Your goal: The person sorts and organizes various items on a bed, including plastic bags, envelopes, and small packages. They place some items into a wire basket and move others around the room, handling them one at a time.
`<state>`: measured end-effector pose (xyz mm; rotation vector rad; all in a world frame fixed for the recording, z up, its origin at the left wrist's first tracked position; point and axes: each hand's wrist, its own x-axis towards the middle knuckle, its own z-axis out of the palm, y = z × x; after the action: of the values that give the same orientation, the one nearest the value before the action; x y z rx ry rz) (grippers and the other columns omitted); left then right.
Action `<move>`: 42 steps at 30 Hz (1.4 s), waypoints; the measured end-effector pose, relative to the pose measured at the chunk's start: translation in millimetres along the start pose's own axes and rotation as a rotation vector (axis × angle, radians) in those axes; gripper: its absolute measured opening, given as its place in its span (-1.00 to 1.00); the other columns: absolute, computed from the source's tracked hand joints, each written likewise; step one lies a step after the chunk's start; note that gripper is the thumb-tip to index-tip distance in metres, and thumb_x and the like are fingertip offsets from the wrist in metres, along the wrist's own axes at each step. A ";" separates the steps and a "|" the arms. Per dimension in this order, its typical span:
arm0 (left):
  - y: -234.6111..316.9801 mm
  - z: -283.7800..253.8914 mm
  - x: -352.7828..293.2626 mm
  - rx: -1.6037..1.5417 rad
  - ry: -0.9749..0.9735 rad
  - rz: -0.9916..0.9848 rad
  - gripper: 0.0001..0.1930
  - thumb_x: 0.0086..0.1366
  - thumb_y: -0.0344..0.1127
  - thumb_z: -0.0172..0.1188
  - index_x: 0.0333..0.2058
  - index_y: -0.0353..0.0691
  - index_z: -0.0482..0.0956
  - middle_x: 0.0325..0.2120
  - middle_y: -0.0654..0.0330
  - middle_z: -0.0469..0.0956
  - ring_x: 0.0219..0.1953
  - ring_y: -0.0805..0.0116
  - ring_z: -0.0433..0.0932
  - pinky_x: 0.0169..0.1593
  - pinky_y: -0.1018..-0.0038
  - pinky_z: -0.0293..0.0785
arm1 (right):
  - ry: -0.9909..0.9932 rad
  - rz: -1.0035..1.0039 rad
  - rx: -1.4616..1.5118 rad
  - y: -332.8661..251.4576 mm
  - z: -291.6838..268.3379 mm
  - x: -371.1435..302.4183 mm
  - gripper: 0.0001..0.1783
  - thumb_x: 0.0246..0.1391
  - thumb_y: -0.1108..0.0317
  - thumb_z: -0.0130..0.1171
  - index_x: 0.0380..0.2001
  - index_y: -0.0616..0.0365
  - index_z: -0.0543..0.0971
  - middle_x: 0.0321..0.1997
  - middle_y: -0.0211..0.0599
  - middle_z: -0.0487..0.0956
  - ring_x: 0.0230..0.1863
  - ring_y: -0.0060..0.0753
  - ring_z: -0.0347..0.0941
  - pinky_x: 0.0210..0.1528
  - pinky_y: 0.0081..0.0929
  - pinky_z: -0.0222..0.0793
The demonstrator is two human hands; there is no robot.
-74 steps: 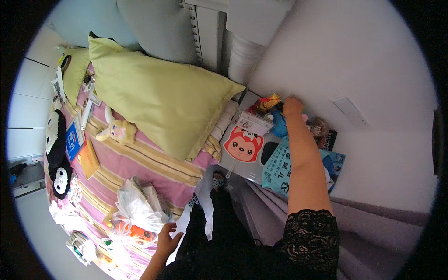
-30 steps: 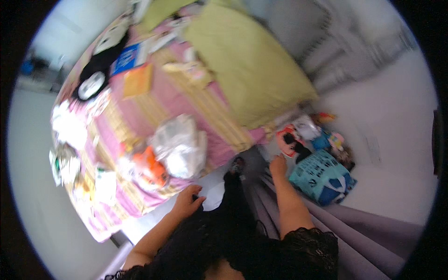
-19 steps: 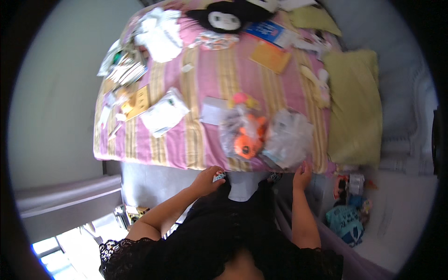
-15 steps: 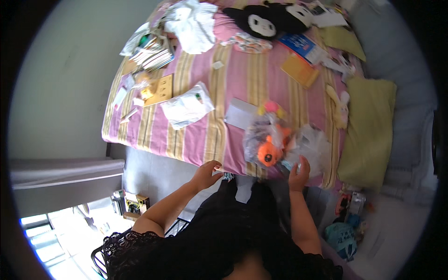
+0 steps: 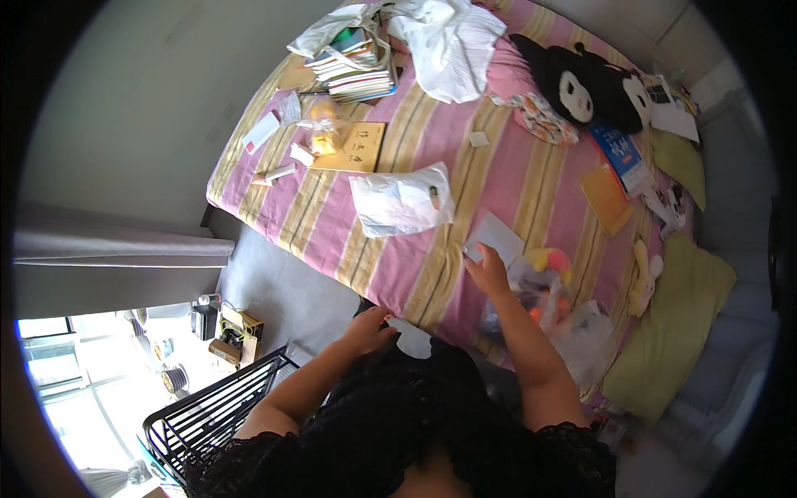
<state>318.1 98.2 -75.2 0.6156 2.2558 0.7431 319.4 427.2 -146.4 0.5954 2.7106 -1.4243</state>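
Note:
My right hand reaches over the bed to the near corner of a flat light-grey rectangle, perhaps a notebook or an envelope. Its fingertips meet that edge, finger and thumb apart; no grip shows. Beside my right forearm, and partly behind it, are a clear plastic bag with an orange plush toy inside and a whitish plastic bag. My left hand hovers by the bed's front edge, fingers loosely bent and apart. Near its fingertips a pale patch shows against black clothing; I cannot tell what it is.
On the striped bed lie a white plastic package, a tan booklet, a stack of books, black plush cushions, an orange-yellow folder and a green pillow. A black metal rack stands at lower left.
My view has turned, so the bed appears tilted. My right hand has moved from beside the plastic bags forward and left to the grey rectangle. My left hand stays near the bed's edge.

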 end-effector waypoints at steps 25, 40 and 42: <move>-317.3 -274.5 280.6 -0.608 0.266 -0.429 -0.70 0.20 -0.26 0.17 -0.16 -0.35 0.52 -0.42 0.21 0.55 -0.46 0.44 0.52 -0.37 0.53 0.47 | 0.134 0.673 0.340 -166.4 135.1 47.8 -0.73 0.05 0.26 0.15 -0.24 0.22 0.52 -0.46 -0.40 0.52 -0.47 -0.57 0.40 -0.42 -0.58 0.30; -48.1 -242.4 175.9 -0.661 -0.469 -0.239 -0.51 0.10 -0.12 0.28 -0.14 -0.35 0.34 -0.45 -0.01 0.56 -0.41 0.33 0.56 -0.40 0.45 0.46 | -0.318 0.264 0.269 -316.0 106.0 54.7 -0.64 0.03 0.28 0.15 -0.12 0.21 0.43 -0.28 -0.08 0.54 -0.22 -0.09 0.48 -0.19 -0.30 0.36; -51.7 -232.1 177.7 -0.646 -0.395 -0.231 -0.61 0.11 -0.26 0.21 -0.17 -0.37 0.34 -0.51 0.00 0.55 -0.47 0.32 0.57 -0.46 0.45 0.45 | -0.340 0.243 0.413 -290.6 105.6 51.5 -0.60 0.05 0.28 0.16 -0.06 0.20 0.42 -0.24 -0.12 0.53 -0.21 -0.20 0.49 -0.14 -0.37 0.36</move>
<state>22.6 89.9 -47.2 0.1623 1.5648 1.0545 155.9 211.3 11.4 0.6027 2.0267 -1.8288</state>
